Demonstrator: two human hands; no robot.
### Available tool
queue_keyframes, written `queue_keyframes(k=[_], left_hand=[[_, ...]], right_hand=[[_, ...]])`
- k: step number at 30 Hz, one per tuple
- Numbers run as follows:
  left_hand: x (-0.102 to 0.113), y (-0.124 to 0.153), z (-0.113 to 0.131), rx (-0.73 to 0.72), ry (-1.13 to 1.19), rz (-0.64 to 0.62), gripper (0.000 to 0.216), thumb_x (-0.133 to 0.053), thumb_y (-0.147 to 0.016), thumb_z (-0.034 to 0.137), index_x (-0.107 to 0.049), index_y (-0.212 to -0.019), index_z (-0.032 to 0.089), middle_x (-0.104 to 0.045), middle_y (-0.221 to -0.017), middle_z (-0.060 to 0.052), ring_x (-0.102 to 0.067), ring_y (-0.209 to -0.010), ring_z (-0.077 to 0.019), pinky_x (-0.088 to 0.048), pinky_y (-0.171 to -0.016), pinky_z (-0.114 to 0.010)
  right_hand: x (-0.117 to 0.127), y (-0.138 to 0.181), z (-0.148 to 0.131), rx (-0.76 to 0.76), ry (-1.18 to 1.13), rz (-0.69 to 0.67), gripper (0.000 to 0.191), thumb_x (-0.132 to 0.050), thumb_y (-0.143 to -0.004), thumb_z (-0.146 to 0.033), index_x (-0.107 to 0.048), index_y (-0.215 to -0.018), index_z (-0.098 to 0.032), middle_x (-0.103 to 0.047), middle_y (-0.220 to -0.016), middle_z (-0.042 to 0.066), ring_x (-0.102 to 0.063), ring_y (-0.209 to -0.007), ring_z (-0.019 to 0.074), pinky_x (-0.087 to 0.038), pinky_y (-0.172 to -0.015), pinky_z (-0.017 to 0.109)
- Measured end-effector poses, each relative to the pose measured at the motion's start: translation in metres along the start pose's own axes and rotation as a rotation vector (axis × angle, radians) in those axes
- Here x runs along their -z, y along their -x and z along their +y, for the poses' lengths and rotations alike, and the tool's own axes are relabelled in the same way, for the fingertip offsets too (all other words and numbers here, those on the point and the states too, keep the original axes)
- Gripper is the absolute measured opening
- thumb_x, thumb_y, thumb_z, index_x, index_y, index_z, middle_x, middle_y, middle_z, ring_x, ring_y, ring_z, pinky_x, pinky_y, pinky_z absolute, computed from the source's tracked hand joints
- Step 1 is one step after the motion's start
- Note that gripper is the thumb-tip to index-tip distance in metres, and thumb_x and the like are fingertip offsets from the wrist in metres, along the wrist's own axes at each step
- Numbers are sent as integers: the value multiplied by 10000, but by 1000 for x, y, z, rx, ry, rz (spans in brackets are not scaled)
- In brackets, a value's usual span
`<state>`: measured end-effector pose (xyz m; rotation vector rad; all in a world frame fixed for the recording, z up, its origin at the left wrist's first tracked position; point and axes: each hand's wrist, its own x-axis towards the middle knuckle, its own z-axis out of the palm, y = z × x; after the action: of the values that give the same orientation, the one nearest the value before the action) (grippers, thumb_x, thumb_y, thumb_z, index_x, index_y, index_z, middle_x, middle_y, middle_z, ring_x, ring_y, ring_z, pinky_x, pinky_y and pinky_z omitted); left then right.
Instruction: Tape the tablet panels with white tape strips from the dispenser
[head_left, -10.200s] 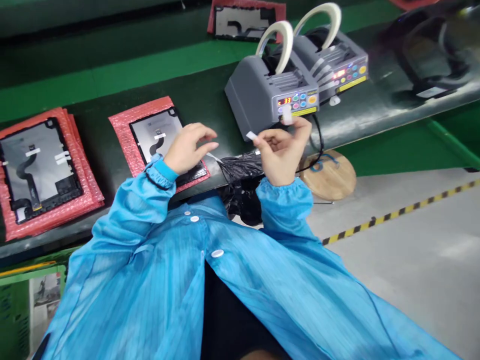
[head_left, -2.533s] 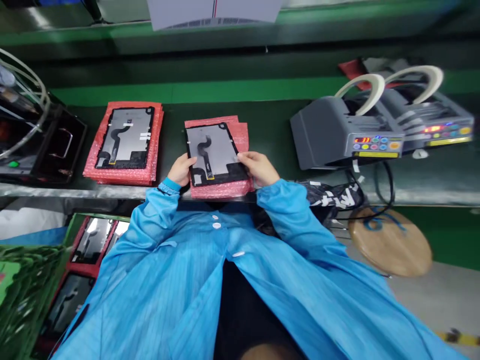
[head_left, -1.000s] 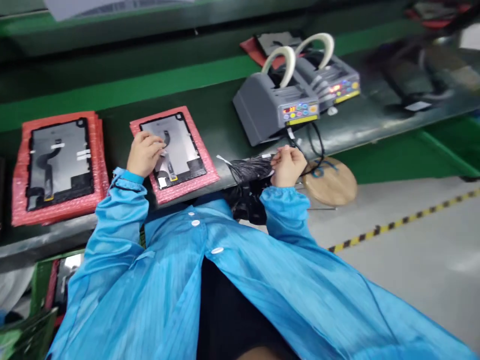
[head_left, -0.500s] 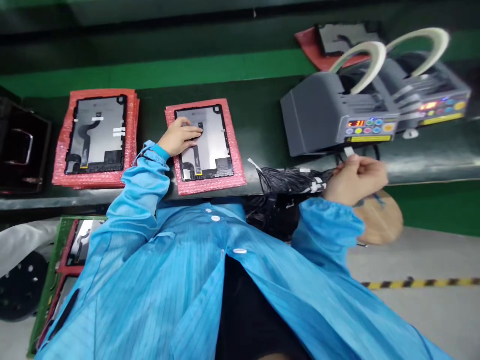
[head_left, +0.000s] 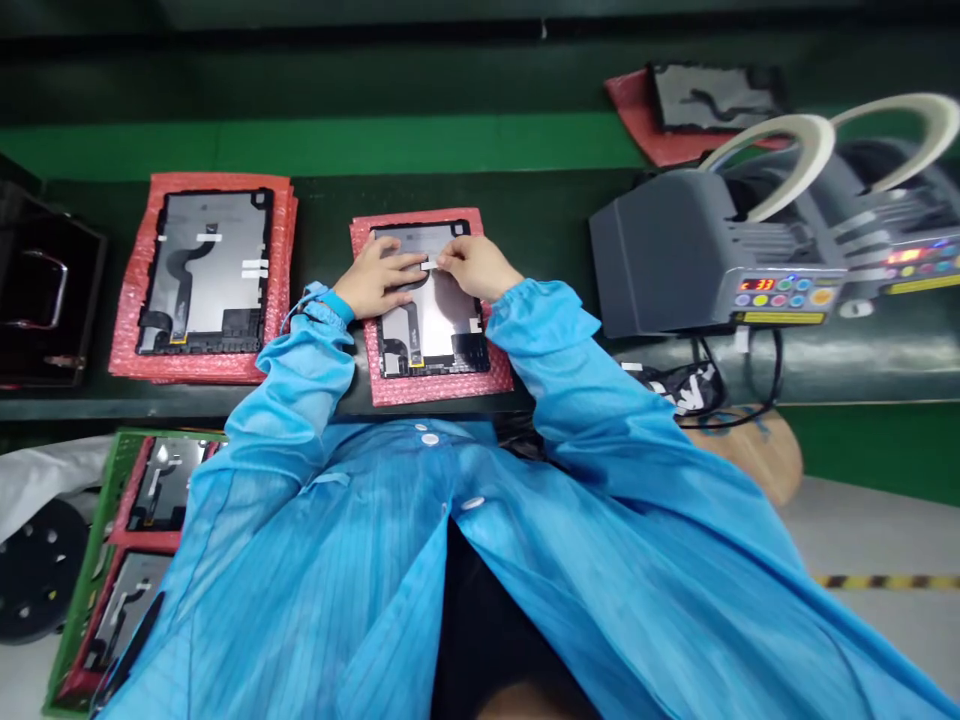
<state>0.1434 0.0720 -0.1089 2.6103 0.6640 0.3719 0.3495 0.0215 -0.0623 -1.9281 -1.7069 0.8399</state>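
A dark panel with a black flex cable (head_left: 439,325) lies on a red bubble-wrap sheet (head_left: 442,385) straight in front of me. My left hand (head_left: 375,282) rests on the panel's upper left, fingers pressed down on the cable. My right hand (head_left: 472,266) meets it from the right, fingertips pinched on a small white strip of tape (head_left: 429,264) laid on the panel. Both arms wear blue sleeves.
A second panel on stacked red sheets (head_left: 202,270) lies to the left. Two grey tape dispensers (head_left: 712,260) with white rolls stand at the right, a black bag (head_left: 686,385) below them. A green crate of panels (head_left: 112,560) sits lower left. Another panel (head_left: 705,100) lies far right.
My right hand has come back from the tape dispenser to the panel with a white strip of tape. My left hand has stayed on the panel.
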Motion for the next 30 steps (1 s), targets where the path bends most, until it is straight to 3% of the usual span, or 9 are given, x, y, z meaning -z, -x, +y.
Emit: queue_keyframes(k=[6, 15, 22, 27, 30], left_hand=[[-1, 1, 0, -8, 58, 22, 424, -546, -871, 543, -655, -1248, 382, -572, -1433, -29, -367, -1377, -386, -248, -1114, -666], [3, 0, 7, 29, 74, -6, 473, -542, -854, 603, -639, -1259, 378, -559, -1442, -49, -353, -1380, -390, -204, -1131, -681], [7, 0, 14, 73, 30, -28, 672, -500, -873, 600, -496, -1433, 228, -525, -1464, -109, -344, -1381, -384, -173, -1170, -636], [5, -1, 10, 36, 35, -9, 586, -526, -861, 573, -578, -1364, 279, -571, -1427, -84, -343, -1380, -398, -184, -1149, -665], [3, -1, 7, 27, 46, 29, 579, -554, -841, 584, -612, -1327, 274, -566, -1428, -93, -355, -1371, -405, -226, -1129, -668]], right_hand=[[-2, 2, -13, -88, 149, -35, 200, -541, -877, -241, -701, -899, -125, -702, -881, 85, -621, -823, 190, -477, -784, 314], [1, 3, -29, -122, 333, -108, 284, -495, -927, -255, -731, -1033, -137, -726, -1058, 113, -661, -1005, 247, -489, -899, 335], [3, 2, -37, -113, 420, -150, 294, -472, -929, -219, -706, -1061, -98, -714, -1110, 154, -651, -1095, 278, -496, -965, 370], [-5, -2, -29, -77, 400, -98, 216, -506, -900, -210, -692, -934, -106, -709, -1022, 162, -642, -1096, 311, -489, -982, 446], [-9, -7, -14, -94, 308, 40, 153, -640, -838, -290, -651, -849, -137, -679, -938, 156, -620, -1095, 333, -477, -980, 491]])
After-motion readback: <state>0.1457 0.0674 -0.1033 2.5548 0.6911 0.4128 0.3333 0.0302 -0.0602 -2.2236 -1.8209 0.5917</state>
